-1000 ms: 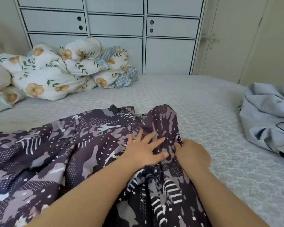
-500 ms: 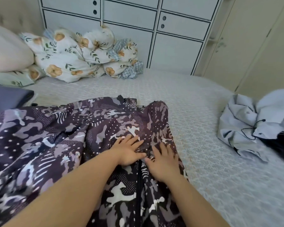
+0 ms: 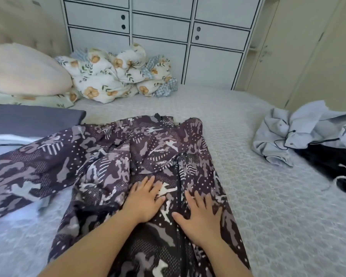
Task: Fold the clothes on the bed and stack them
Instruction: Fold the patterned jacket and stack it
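White panelled cabinets stand behind a bed covered in a pale textured spread. Across its near half lies a dark patterned garment, spread from the left edge toward the centre. Both hands lie flat on it with fingers straight and slightly spread, gripping nothing: the left hand beside the dark central seam, the right hand just across that seam. On the right, well apart, lies a crumpled pale blue garment touching a black garment. At the head sit a floral quilt, a cream pillow and a folded grey item.
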